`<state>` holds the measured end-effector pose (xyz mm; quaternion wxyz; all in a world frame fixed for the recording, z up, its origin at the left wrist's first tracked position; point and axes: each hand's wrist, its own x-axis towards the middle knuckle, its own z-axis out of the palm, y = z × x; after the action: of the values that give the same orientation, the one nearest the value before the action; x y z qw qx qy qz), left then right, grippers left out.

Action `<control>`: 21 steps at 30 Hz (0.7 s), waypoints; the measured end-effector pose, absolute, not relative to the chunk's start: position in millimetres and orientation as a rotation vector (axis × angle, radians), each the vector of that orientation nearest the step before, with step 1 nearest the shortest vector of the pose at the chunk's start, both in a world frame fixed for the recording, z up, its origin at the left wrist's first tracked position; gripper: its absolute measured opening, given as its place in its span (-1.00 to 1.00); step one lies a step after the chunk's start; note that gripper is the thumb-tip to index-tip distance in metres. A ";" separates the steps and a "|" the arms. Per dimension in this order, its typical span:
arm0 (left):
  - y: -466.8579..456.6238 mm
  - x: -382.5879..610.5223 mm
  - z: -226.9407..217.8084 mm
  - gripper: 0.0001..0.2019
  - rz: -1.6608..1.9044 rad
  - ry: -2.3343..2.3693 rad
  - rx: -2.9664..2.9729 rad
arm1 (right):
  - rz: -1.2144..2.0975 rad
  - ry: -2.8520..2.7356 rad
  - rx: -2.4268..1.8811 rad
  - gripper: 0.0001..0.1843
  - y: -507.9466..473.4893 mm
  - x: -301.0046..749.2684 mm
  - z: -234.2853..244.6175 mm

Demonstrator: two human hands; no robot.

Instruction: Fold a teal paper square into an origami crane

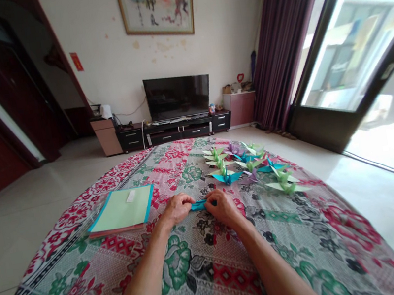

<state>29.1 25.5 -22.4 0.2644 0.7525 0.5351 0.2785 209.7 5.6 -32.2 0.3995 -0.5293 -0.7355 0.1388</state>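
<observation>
A narrow piece of folded blue paper (198, 205) lies between my two hands over the middle of the table. My left hand (177, 209) pinches its left end between thumb and fingers. At the other end, my right hand (224, 206) grips it with curled fingers that partly cover it. Beyond my right hand stand several folded paper cranes in green, blue and purple; a blue crane (227, 177) is among the closest. To the left rests a stack of square paper (120, 210), pale green on top with blue edges showing and a small white slip (131, 196) on it.
A patterned cloth (215, 264) in red, green and grey covers the round table. More cranes, such as a green crane (285, 184), spread along the right side. Beyond the table are a low cabinet with a television (178, 96) and a glass door (348, 43) at right.
</observation>
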 end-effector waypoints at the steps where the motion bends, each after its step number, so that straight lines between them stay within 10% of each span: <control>1: 24.2 29.9 -21.1 -0.79 0.756 1.447 2.030 | 0.352 -1.860 -1.335 -0.85 5.9 209.8 -32.6; 21: 22.5 40.1 -23.5 -0.88 0.792 1.570 2.086 | 0.367 -1.843 -1.360 -0.86 7.8 210.0 -35.2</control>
<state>40.1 22.5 -23.5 0.2052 0.7484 0.5631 0.2839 210.0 7.8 -35.2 0.3992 -0.5375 -0.7285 0.1451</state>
